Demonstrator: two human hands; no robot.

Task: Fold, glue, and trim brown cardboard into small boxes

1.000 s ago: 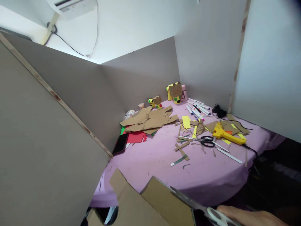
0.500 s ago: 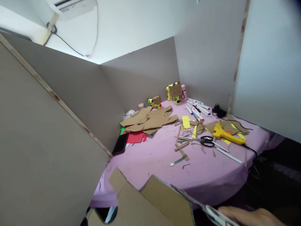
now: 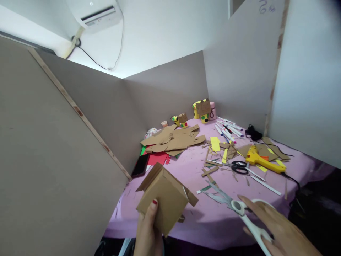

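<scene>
My left hand [image 3: 149, 227] grips a folded piece of brown cardboard [image 3: 166, 199], thumb on its face and the other fingers behind it. Flaps stand out along its upper edges, and it is tilted above the front of the table. On the right, my right hand [image 3: 277, 222] holds white-handled scissors [image 3: 239, 208], fingers around the handles. Their blades are parted and point up and left, a short way to the right of the cardboard and apart from it.
A lilac-covered table [image 3: 186, 170] carries a yellow glue gun [image 3: 262, 160], black-handled scissors [image 3: 239, 166], cardboard sheets [image 3: 176, 138], paper scraps, markers [image 3: 229, 128] and a phone [image 3: 140, 165]. Yellow figures with cardboard pieces [image 3: 204, 108] stand at the back, beside a pink bottle [image 3: 212, 111]. Grey partitions [image 3: 170, 81] surround it.
The cardboard has come up fully into view, with my left hand now showing on it. The scissors have moved away from its edge, blades spread. The camera view has shifted slightly.
</scene>
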